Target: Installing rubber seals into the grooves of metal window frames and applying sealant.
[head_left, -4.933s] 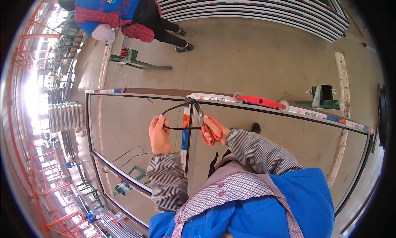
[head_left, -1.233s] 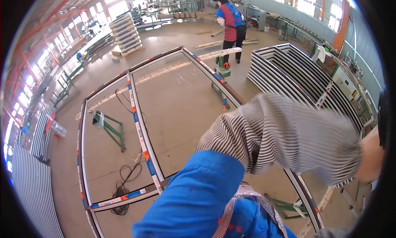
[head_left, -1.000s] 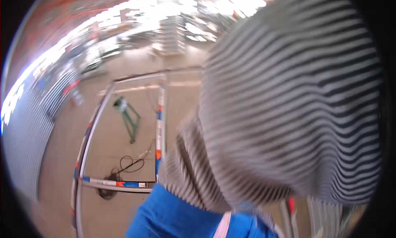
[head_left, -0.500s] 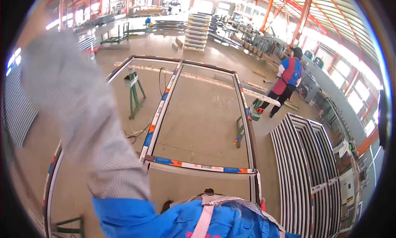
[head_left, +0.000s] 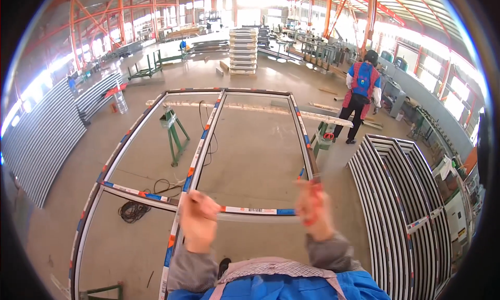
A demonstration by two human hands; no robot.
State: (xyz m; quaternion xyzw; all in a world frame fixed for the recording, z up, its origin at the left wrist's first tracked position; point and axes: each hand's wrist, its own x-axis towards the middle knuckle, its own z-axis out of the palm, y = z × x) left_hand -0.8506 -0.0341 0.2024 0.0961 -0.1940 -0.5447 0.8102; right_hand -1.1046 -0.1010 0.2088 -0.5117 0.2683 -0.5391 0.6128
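A large window frame (head_left: 250,211) with dark and white bars and strips of blue and orange labels lies flat across trestles in front of me. My left hand (head_left: 199,219) is over the joint of its middle bar and crossbar, fingers curled together. Whether anything is pinched in them cannot be made out, nor whether they touch the frame. Close to the frame's right side bar, my right hand (head_left: 319,216) is closed around a red-handled tool (head_left: 314,198); motion smears it, and its exact kind is unclear.
Green trestles (head_left: 174,136) and a long pale beam (head_left: 250,108) support the frame. Stacked frames stand at right (head_left: 396,211) and left (head_left: 44,144). A black cable coil (head_left: 134,211) lies on the floor. A co-worker (head_left: 363,94) stands beyond the right trestle, facing away.
My left arm, raised across the upper left before, has come down over the frame. My right hand has risen into view with the red-handled tool. The co-worker has turned away and the view has shifted.
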